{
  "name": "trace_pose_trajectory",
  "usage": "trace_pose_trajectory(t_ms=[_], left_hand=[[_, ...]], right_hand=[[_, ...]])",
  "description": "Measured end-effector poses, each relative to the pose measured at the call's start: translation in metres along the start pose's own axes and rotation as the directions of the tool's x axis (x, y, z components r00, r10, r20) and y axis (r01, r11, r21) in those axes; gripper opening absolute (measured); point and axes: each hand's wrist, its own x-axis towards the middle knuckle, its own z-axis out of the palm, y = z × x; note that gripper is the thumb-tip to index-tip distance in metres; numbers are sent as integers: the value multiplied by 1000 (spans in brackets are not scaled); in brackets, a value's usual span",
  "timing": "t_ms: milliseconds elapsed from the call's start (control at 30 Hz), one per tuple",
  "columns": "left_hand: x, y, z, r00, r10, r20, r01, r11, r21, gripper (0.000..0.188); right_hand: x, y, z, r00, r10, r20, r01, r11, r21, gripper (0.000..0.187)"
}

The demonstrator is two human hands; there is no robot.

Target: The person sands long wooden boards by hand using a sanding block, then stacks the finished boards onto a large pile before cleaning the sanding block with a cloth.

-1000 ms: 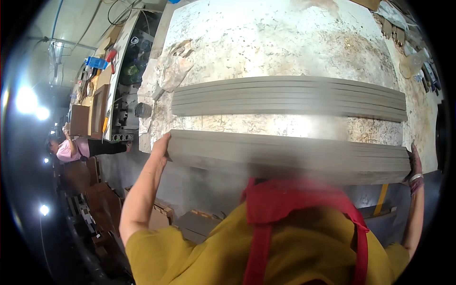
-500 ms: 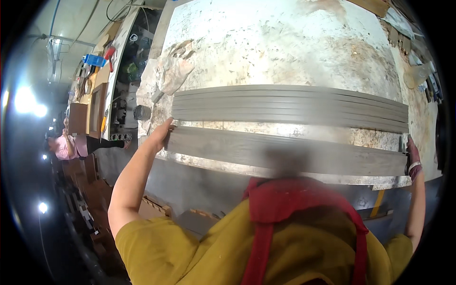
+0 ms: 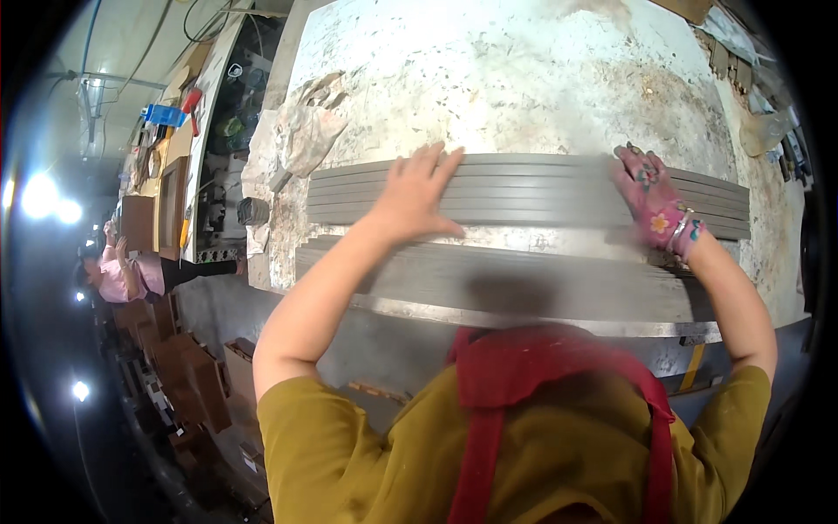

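Two groups of long grey strips lie side by side on the worktable. My left hand (image 3: 417, 194), bare, lies across the far group of strips (image 3: 524, 188) with its fingers spread toward the far edge and its thumb out to the right. Farther right on the same group rests my right hand (image 3: 650, 194), in a pink glove with a flower pattern. Its fingers reach over the far edge and are stretched out. The near group of strips (image 3: 410, 271) sits along the table's front edge, under my forearms; a blur covers part of it.
A stained pale worktable (image 3: 489, 87) stretches beyond the strips. At its left are a crumpled plastic bag (image 3: 310, 140) and a dark roll (image 3: 253, 210). Another person in a pink top (image 3: 131, 278) stands far left, near a shelf with tools. Cardboard boxes (image 3: 188, 375) stand below.
Both hands have left the two ends of the near group of strips. They have moved inward and away from me onto the far group.
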Motion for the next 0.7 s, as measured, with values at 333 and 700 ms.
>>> trace_pose_trajectory(t_ms=[333,700], left_hand=[[7,-1,9,987,144,-68,-142,989,32,94],[8,19,-147,962,29,271,-37,999,24,92]], right_hand=[[5,-5,-1,997,5,76,-13,994,105,94],[12,7,-80,991,-95,94,53,924,379,102]])
